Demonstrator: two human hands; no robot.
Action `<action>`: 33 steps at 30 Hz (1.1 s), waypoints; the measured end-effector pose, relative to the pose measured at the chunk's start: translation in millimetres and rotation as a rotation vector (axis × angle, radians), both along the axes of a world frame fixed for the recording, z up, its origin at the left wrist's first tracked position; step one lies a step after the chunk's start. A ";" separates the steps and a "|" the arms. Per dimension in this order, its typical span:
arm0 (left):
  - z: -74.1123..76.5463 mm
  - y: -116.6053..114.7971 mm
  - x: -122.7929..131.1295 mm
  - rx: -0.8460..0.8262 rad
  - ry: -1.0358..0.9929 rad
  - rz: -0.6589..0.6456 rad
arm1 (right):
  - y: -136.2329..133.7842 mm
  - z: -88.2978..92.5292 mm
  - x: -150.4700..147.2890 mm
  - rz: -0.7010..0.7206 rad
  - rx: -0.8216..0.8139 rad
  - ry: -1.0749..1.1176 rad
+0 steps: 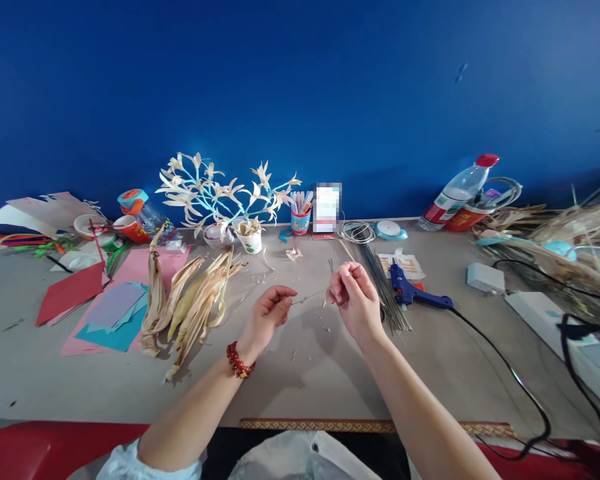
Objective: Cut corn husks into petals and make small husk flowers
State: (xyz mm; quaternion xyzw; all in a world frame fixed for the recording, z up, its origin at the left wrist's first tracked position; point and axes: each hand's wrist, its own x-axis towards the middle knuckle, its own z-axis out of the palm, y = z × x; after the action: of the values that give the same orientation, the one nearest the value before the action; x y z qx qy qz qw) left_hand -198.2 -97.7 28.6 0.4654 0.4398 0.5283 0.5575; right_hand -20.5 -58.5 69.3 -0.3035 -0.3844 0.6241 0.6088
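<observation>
Above the middle of the table, my left hand (270,313) pinches one end of a thin wire (310,295) that has a small pale lump near that end. My right hand (353,293) is closed at the wire's other end, its fingertips pressed together. The wire runs nearly level between the two hands. Just right of my right hand lies a bundle of dark wire stems (387,293), with a blue glue gun (415,292) beside it. Dried corn husks (195,313) lie to the left of my left hand.
Husk flowers on blue stems (220,193) stand in cups at the back, near a pen cup (301,217). Coloured paper (113,307) lies at left. On the right are a tilted plastic bottle (455,193), a power strip (555,333) and the glue gun's black cord (505,367).
</observation>
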 end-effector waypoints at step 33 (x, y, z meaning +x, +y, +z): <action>10.0 -8.0 4.0 0.184 0.495 0.085 | -6.6 -0.5 -5.0 0.002 0.065 0.057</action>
State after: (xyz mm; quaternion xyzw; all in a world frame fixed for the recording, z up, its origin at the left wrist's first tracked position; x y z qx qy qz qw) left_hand -194.2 -105.7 38.6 0.6104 0.5319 0.4592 0.3656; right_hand -25.5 -65.1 68.8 -0.2652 -0.3874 0.6203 0.6283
